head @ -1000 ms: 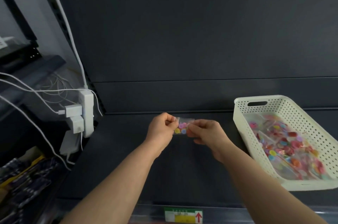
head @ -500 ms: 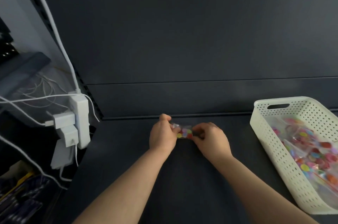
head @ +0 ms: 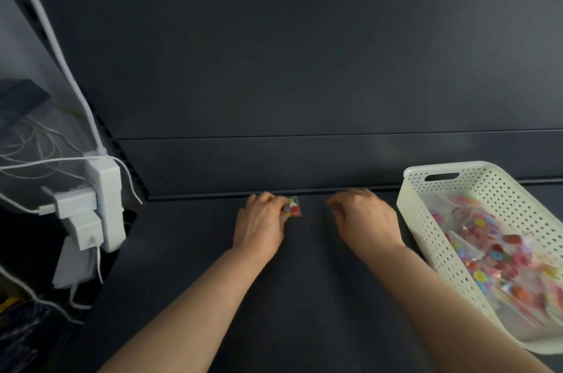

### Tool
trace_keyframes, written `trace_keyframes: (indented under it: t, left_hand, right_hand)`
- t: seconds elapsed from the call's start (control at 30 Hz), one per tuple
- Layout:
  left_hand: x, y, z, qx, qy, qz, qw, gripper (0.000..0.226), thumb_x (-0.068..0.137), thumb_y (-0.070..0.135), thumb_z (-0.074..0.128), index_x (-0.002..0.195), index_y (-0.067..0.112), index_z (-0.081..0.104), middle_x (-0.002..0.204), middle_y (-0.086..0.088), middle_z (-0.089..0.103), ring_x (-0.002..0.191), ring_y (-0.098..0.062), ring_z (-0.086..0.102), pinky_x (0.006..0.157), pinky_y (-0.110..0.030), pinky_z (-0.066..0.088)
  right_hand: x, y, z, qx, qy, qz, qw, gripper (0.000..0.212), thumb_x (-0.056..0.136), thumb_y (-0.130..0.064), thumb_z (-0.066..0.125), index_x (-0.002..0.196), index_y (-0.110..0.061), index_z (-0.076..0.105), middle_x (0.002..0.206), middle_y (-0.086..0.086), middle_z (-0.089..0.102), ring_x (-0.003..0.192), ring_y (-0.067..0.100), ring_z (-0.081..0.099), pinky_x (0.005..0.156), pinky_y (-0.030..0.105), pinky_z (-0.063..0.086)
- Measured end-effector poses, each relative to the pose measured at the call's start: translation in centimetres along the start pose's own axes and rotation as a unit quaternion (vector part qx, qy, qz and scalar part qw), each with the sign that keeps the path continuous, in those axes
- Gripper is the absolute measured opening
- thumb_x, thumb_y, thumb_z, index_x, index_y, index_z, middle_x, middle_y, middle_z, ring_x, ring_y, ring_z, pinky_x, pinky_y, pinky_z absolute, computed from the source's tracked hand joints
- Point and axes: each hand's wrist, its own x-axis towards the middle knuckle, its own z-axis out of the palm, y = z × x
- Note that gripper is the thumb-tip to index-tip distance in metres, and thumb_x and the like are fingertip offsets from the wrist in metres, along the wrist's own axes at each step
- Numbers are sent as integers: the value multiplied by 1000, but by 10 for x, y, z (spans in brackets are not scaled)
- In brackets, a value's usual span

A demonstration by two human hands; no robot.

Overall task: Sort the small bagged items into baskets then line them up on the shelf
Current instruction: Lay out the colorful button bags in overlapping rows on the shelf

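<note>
Half a second ago both hands held the small bag [head: 293, 209]; now only one does. At the far left a white power strip [head: 106, 199] hangs beside the shelf. My left hand [head: 259, 227] pinches the bag with curled fingers, low on the dark shelf [head: 189, 266], near its back edge. My right hand [head: 365, 220] is apart from the bag, fingers loose and holding nothing. The white basket [head: 426, 229] with more bagged items [head: 499, 250] stands just beside it.

A white power strip [head: 108, 199] with plugged adapters [head: 74, 205] and cables [head: 72, 80] hangs at left
</note>
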Motion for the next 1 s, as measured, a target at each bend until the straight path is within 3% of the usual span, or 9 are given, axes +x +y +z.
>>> trace_keyframes:
  t: [0.13,0.3,0.43,0.57,0.77,0.87,0.93,1.0]
  left_hand:
    - [-5,40,-12,-45,42,18,998,20,95,25,59,115,24,64,112,7,63,106,-15,52,85,-31,47]
    - [-6,121,-18,-101,52,54,992,14,93,26,61,106,26,67,101,11,67,98,-11,56,80,-31,49]
    - [-9,182,-15,-87,30,97,991,16,92,27,64,107,27,68,101,11,68,98,-10,56,82,-32,51]
    - [-13,231,-9,-33,-7,135,990,19,94,30,61,112,30,68,104,7,62,97,-14,59,86,-32,50]
    - [3,281,25,191,-157,175,953,30,95,26,59,125,28,62,119,0,62,118,-22,48,96,-41,35]
    - [4,287,34,235,-220,149,935,29,92,21,62,121,20,61,108,-1,59,115,-24,45,95,-43,30]
    - [3,285,32,228,-213,150,938,18,90,19,64,108,18,62,96,0,52,110,-24,44,93,-41,30]
    - [2,282,28,228,-205,160,938,20,88,18,64,109,19,62,99,0,50,109,-23,42,92,-40,30]
  right_hand:
    - [-14,28,-26,-15,43,-4,999,22,90,-18,54,103,-27,70,94,-1,66,95,26,59,69,31,41]
    - [-38,81,-55,0,39,37,999,28,95,-21,47,112,-31,66,108,-5,64,107,19,56,73,30,43]
    - [-56,129,-72,24,65,75,995,30,94,-15,48,110,-32,67,110,-9,64,101,17,60,68,28,45]
    - [-70,181,-86,2,36,119,992,33,93,-13,49,110,-35,66,109,-12,64,99,14,59,66,27,46]
    - [-90,219,-88,13,20,129,991,33,92,-14,51,111,-37,65,101,-16,64,91,10,60,68,29,53]
    - [-89,220,-84,20,24,119,992,32,93,-18,49,113,-38,63,105,-15,64,96,11,60,68,28,51]
    - [-87,218,-83,20,19,119,993,32,94,-19,47,115,-39,62,108,-15,64,98,12,60,70,29,51]
    - [-84,216,-83,29,14,122,992,32,95,-20,45,115,-39,61,109,-15,64,99,12,60,71,30,52]
